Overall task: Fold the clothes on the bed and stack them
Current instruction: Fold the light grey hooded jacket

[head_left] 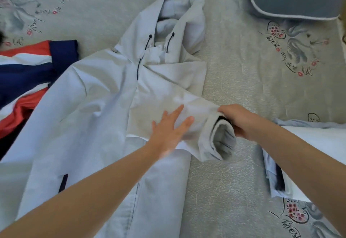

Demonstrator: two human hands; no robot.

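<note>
Red-white-navy top sits crumpled at the bed's left, not folded yet. Pale blue hooded jacket is spread mid-bed, only half done. Left hand presses flat, fingers released, on the folded-in sleeve; right hand is grasping its cuff. Folded stack waits far right.

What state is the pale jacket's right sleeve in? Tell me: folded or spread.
Folded. The sleeve lies across the pale jacket; the left hand presses it flat, the right hand grips its cuff.
</note>
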